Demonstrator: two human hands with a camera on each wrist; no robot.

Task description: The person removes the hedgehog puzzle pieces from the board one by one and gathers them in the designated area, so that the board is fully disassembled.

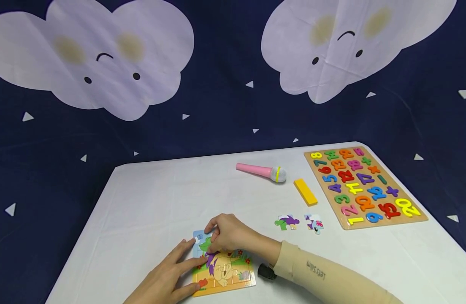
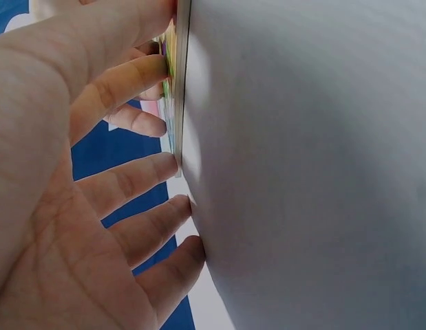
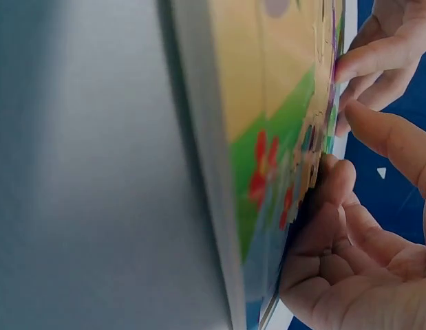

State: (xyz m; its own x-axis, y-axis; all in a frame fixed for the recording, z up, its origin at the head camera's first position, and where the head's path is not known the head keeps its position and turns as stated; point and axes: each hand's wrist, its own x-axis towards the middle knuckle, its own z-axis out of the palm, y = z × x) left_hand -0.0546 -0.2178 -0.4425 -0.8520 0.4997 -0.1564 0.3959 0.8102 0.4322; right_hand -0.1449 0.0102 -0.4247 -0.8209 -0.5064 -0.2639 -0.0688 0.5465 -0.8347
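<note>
Beige fabric printed with "LetsSlim" covers the right forearm, a sleeve point(image 1: 324, 272) that reaches across the white-covered table point(image 1: 149, 202) towards a cartoon jigsaw puzzle point(image 1: 227, 270). The puzzle lies flat near the table's near side, showing a pale yellow creature with purple hair among green ground and red flowers. The left hand point(image 1: 162, 274) has its fingers extended and spread: the index fingertip rests on the picture, while the thumb and middle finger sit at the puzzle's left edge. The right hand point(image 1: 229, 232) reaches over the upper part of the puzzle with its fingers bent and touching it; I cannot tell whether a piece is pinched between them. Just right of the puzzle, beside the cuff, is a black object point(image 1: 267, 271), partly hidden. Farther right lie two loose pieces, a green-and-purple jigsaw piece point(image 1: 287, 222) and a purple-and-blue jigsaw piece point(image 1: 314, 224), apart from each other. Beyond them rest a yellow rectangular block point(image 1: 305, 192) and a pink toy microphone point(image 1: 256, 169) with a silver head. A wooden number board point(image 1: 345, 221) with coloured numerals lies at the table's right, before a navy backdrop point(image 1: 225, 55) with white clouds
</note>
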